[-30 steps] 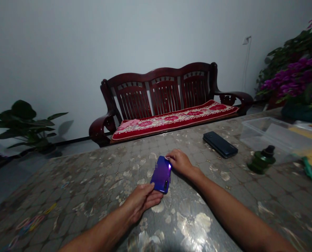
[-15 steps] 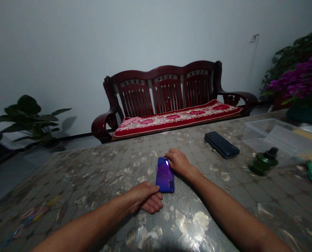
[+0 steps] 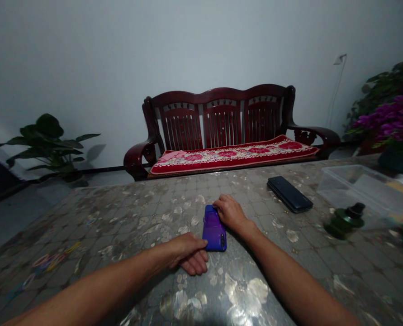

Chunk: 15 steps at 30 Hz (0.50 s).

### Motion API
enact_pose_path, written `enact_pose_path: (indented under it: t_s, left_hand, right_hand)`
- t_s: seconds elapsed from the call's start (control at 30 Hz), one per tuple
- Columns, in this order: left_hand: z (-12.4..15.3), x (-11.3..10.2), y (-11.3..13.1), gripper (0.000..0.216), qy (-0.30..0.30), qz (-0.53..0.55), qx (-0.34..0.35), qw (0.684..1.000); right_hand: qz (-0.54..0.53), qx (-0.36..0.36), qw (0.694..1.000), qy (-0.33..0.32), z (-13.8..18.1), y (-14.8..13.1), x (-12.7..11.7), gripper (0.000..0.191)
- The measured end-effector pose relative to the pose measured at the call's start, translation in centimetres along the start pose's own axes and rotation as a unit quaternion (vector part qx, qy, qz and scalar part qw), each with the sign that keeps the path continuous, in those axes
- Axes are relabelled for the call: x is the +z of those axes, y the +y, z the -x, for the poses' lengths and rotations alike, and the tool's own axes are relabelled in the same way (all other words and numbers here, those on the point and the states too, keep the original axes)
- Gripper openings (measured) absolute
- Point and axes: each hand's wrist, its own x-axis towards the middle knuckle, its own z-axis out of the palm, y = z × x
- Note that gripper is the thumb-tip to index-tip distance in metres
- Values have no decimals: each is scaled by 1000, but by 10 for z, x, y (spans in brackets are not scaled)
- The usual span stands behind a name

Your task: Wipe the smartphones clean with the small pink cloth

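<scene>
A purple phone (image 3: 214, 229) lies back up and flat on the patterned table (image 3: 126, 226), its long side running away from me. My left hand (image 3: 187, 253) rests on the table with fingers curled, its fingertips against the phone's near left corner. My right hand (image 3: 230, 213) lies over the phone's far right edge, fingers bent down onto it. Both hands touch the phone; neither lifts it.
A dark phone (image 3: 289, 194) lies farther right. A green bottle-like object (image 3: 344, 221) and a clear plastic box (image 3: 360, 188) stand at the right. Coloured rubber bands (image 3: 47, 262) lie at the left. A wooden bench (image 3: 221, 131) stands behind the table; plants at both sides.
The purple phone has turned from a slant to nearly straight away from me and now lies flat. The bright glint at its far end has gone. Both hands stayed on it.
</scene>
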Motion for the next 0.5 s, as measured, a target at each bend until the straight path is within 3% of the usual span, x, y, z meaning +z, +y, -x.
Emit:
enact_pose_path:
  t_s: [0.1,0.33,0.37,0.43,0.5]
  left_hand:
    - [3,2,7,54,-12,-55,-45,997]
    - [6,0,15,46,-49,-99,-25,994]
    - [6,-1,17,45,-31,-129,-5,991]
    - [6,-3,24,40,66,-216,83,970]
    - [4,-6,32,31,205,-300,213,907]
  right_hand:
    - [6,-4,1000,4,0,1,1,25]
    - [1,-11,1000,10,1,2,2,26]
    - [0,-11,1000,10,1,2,2,26]
    - [-4,-12,1000,9,1,3,1,27]
    - [-7,-11,1000,5,1,3,0,28]
